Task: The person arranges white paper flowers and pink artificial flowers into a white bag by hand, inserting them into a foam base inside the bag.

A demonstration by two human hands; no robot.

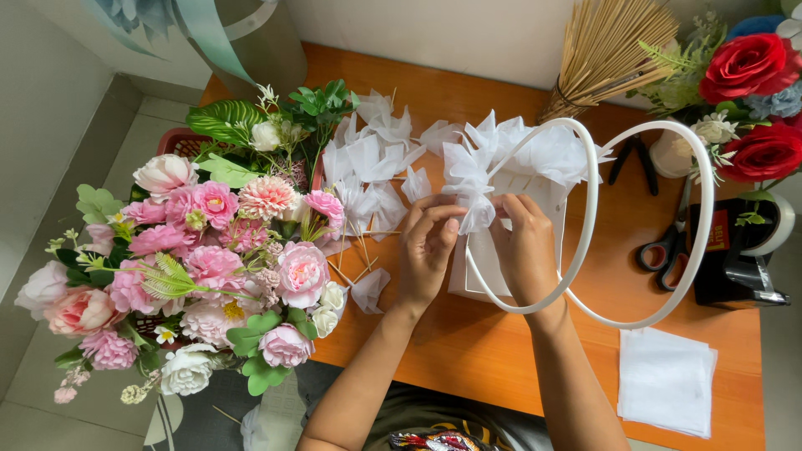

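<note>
The orange wooden surface (pixel 468 351) carries all items; positions below are given relative to the white basket (pixel 535 200) lying near its centre.

Left of the basket, a large bouquet of pink and white artificial flowers (pixel 209 250) with green leaves overhangs the surface edge. The basket itself is a white box-shaped container fitted with two large white hoop handles (pixel 643 225) that extend to its right and toward the person. White tissue puffs (pixel 543 154) fill its far end. Between the basket and the bouquet lies a loose group of white tissue flowers on thin sticks (pixel 372 167). Beyond the basket, a bundle of bamboo skewers (pixel 606 50) stands against the wall. Right of the basket, red artificial roses (pixel 752 92) stand at the surface corner, with black pliers (pixel 635 159) and black-handled scissors (pixel 668 246) lying just outside the handles. A stack of white tissue sheets (pixel 666 380) lies to the right of the basket, nearer the person.

The left hand (pixel 428 250) is closed in a pinch on a white tissue flower (pixel 469 188) at the basket's left side. The right hand (pixel 526 250) rests on the basket front, fingers curled and touching the same tissue flower from the right.
</note>
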